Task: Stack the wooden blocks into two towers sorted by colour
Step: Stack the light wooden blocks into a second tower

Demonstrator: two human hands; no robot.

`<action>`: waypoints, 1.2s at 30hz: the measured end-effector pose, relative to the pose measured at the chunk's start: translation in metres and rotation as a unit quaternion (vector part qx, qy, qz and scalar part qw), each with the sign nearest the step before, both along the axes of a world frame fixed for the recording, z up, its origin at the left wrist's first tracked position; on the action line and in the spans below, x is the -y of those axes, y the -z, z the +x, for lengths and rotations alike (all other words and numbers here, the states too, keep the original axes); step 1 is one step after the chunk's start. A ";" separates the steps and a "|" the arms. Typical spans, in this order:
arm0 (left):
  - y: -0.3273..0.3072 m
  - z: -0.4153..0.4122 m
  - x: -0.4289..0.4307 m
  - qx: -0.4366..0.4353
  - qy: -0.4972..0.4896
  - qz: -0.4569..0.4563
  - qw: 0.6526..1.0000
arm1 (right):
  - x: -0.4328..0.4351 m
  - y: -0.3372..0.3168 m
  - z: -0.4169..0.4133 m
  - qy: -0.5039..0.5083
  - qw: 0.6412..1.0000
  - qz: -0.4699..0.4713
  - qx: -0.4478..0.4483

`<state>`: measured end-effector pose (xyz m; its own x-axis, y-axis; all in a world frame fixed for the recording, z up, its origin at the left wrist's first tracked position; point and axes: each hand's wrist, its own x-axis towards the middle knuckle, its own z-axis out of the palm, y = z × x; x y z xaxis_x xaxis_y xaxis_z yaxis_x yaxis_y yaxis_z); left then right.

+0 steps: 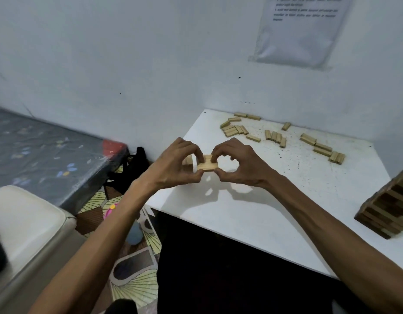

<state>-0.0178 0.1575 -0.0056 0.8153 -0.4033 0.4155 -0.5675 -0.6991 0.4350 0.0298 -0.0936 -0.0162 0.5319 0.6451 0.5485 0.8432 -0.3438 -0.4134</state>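
Both hands, left hand (175,165) and right hand (239,164), are pinching light blocks (207,164) (counter (264,211) edge near); uneven pressure risks scattering them.

Over on the left, a mattress (44,152) in a dark flowered cover runs along the wall, a red patch (114,147) at its near corner. Just beside that, something black (132,171) slumps on the patterned floor mat (137,288). Low left, a cream padded seat (23,225). Up high, a printed sheet (302,30) hangs on the pale wall, text too blurred to read.
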 end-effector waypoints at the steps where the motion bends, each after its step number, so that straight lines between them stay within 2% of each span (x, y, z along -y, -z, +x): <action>1: 0.000 0.002 -0.007 -0.003 -0.006 -0.003 1.000 | -0.006 -0.001 0.004 -0.005 1.000 -0.002 -0.003; 14: 0.001 0.015 -0.065 -0.033 -0.044 0.001 0.998 | -0.068 0.002 0.038 -0.035 0.997 -0.037 -0.055; 36: 0.010 0.022 -0.072 -0.050 -0.039 -0.004 0.998 | -0.073 0.008 0.041 -0.020 0.997 -0.044 -0.053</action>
